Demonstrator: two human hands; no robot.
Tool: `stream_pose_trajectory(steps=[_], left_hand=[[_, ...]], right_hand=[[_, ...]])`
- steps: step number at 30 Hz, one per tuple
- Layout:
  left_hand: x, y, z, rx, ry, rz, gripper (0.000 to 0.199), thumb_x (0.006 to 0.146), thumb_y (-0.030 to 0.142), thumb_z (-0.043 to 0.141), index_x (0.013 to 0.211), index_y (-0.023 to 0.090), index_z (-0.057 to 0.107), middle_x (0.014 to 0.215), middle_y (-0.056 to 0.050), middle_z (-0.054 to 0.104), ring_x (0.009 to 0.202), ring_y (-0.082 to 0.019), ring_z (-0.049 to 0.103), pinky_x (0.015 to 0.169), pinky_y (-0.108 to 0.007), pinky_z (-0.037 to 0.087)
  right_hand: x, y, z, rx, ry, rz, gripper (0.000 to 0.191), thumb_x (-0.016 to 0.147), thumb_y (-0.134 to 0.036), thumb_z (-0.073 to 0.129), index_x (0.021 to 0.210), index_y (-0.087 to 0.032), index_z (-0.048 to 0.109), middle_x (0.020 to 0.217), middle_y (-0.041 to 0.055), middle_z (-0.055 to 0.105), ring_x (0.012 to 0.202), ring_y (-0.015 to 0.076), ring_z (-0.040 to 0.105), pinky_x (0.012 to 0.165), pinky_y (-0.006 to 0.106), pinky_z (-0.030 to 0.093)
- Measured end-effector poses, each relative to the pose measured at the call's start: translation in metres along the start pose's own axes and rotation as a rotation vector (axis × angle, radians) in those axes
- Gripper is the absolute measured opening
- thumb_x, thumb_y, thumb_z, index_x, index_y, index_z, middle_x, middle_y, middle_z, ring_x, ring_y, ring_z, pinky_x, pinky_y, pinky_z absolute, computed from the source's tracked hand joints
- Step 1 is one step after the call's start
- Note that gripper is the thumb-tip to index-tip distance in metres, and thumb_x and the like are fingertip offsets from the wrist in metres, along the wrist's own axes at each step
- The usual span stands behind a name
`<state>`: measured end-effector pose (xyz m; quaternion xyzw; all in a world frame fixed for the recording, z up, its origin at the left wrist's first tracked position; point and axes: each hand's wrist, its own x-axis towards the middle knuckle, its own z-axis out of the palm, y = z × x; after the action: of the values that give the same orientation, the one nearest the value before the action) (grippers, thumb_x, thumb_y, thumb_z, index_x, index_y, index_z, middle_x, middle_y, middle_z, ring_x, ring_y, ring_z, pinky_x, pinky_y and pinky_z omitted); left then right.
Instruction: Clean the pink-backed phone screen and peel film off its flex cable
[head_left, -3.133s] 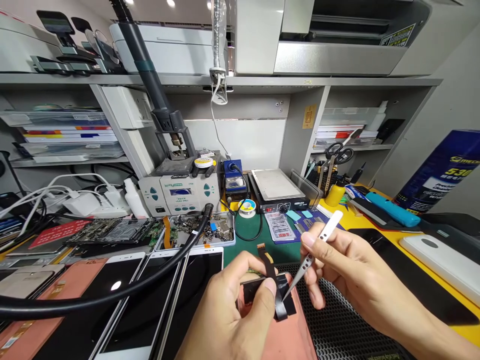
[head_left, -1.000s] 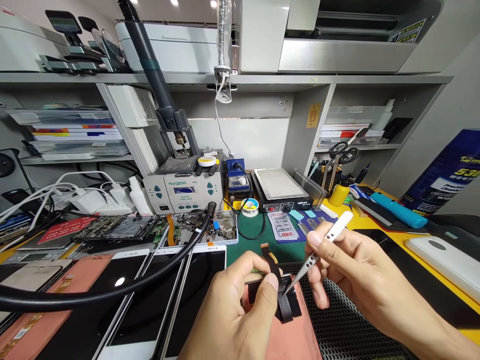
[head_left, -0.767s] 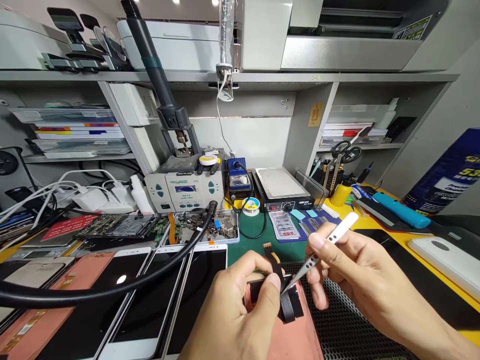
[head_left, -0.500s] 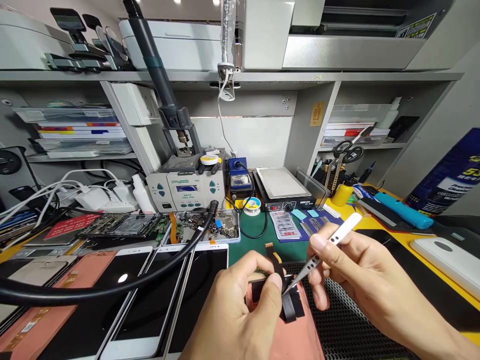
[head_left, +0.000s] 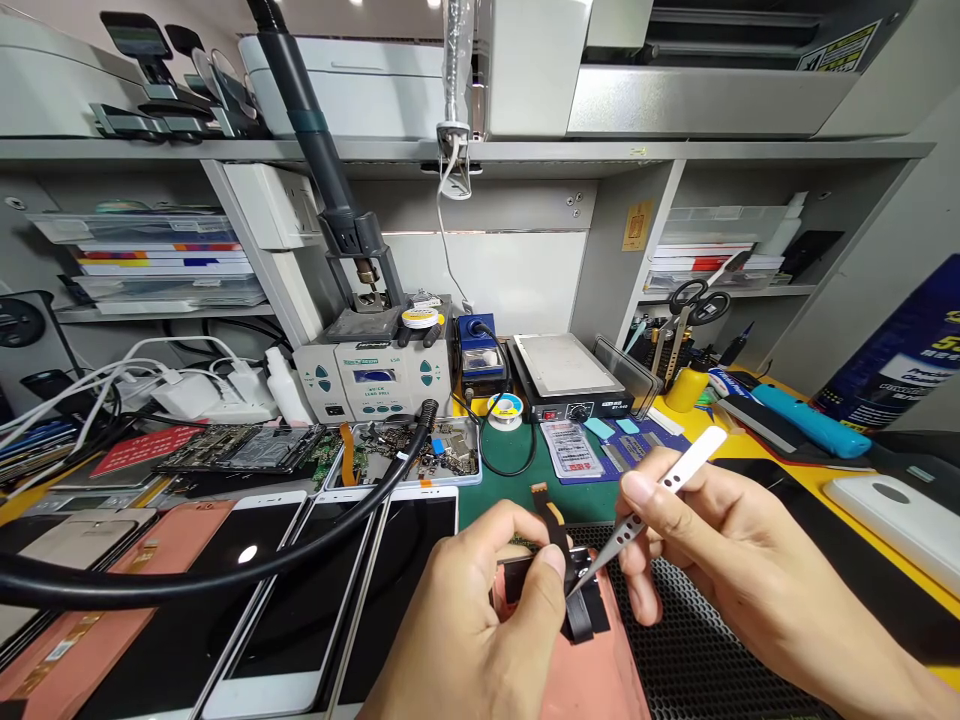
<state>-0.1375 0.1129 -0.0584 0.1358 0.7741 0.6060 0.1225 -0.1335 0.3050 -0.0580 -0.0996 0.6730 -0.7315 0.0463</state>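
Note:
In the lower middle, my left hand (head_left: pixel 487 610) is closed on the top edge of a phone display panel (head_left: pixel 589 680) with a pinkish back. Its thumb presses near a black flex cable (head_left: pixel 553 525) that sticks up past the edge. Pinched between thumb and fingers of my right hand (head_left: pixel 712 550) are steel tweezers (head_left: pixel 664 505), slanting down to the left. Their tips touch or hover just over the black ribbon (head_left: pixel 579 615) on the panel's back; contact cannot be made out. My left fingers hide part of the panel's upper end.
Several phone screens (head_left: pixel 277 610) lie at left, crossed by a thick black hose (head_left: pixel 247 585). Behind them stand a tray of circuit boards (head_left: pixel 469 460) and a hot-air station (head_left: pixel 375 375). A heating plate (head_left: pixel 566 370) and solder spool (head_left: pixel 505 410) sit further back. Black perforated mat (head_left: pixel 675 660) lies right.
The tweezer tips have shifted very slightly to the right over the ribbon. Both hands keep their grip and nearly the same place.

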Motion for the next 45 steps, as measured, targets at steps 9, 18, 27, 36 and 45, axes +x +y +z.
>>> stream_pose_trajectory(steps=[9,18,27,36,45], left_hand=[[0.0,-0.001,0.0,-0.002,0.005,-0.01,0.023,0.091,0.037,0.047,0.077,0.02,0.054,0.053,0.009,0.034,0.048,-0.01,0.027,0.044,-0.023,0.02],[-0.002,0.008,0.0,-0.017,0.032,-0.057,0.022,0.088,0.036,0.049,0.075,0.019,0.054,0.051,0.009,0.033,0.048,-0.009,0.027,0.045,-0.024,0.019],[-0.005,0.012,0.001,-0.006,0.041,-0.08,0.024,0.088,0.04,0.048,0.076,0.019,0.053,0.053,0.008,0.033,0.049,-0.01,0.028,0.046,-0.025,0.019],[-0.003,0.006,0.001,0.034,0.02,-0.075,0.026,0.089,0.041,0.046,0.077,0.019,0.054,0.054,0.007,0.039,0.05,-0.01,0.032,0.047,-0.025,0.022],[-0.002,0.003,0.0,0.013,0.024,-0.047,0.026,0.09,0.04,0.048,0.076,0.019,0.055,0.053,0.007,0.039,0.049,-0.01,0.031,0.046,-0.024,0.021]], right_hand=[[0.0,0.002,-0.002,0.01,-0.008,-0.008,0.022,0.099,-0.037,0.056,0.084,-0.021,0.059,0.066,-0.0034,0.07,0.053,0.0095,0.066,0.057,0.02,0.05],[0.0,0.004,-0.002,0.019,0.016,-0.002,0.024,0.098,-0.037,0.057,0.082,-0.021,0.058,0.064,-0.0032,0.069,0.051,0.0111,0.066,0.056,0.023,0.05],[0.001,0.003,-0.001,0.015,0.028,0.016,0.027,0.098,-0.038,0.058,0.079,-0.02,0.061,0.063,-0.002,0.069,0.053,0.0121,0.067,0.059,0.024,0.05],[0.001,0.001,0.001,0.036,0.018,0.022,0.021,0.097,-0.039,0.059,0.086,-0.021,0.059,0.064,-0.003,0.069,0.053,0.013,0.066,0.057,0.025,0.052],[0.0,0.0,0.002,0.054,0.005,0.016,0.023,0.097,-0.038,0.06,0.082,-0.02,0.058,0.063,-0.0022,0.069,0.05,0.0112,0.065,0.055,0.022,0.05]])
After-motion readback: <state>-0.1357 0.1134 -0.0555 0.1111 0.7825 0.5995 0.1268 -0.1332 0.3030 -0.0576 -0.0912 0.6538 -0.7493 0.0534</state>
